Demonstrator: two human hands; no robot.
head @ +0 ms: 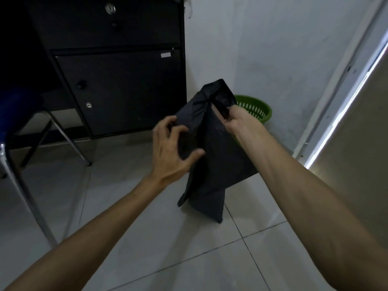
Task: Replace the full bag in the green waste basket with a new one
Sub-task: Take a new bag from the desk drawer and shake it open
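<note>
A flat black plastic bag (212, 156) hangs in front of me, its lower corner near the floor tiles. My right hand (235, 119) pinches the bag's upper edge. My left hand (171, 143) has curled fingers at the bag's left edge, with the thumb against the plastic. Behind the bag, the green waste basket (257, 109) with a perforated wall stands on the floor against the white wall, mostly hidden by the bag. I cannot see the inside of the basket.
A black cabinet (117, 80) with locks stands at the left of the basket. A chair with metal legs (69, 139) and a blue seat is at far left. A door frame (336, 114) runs along the right. Pale floor tiles (147, 238) lie below.
</note>
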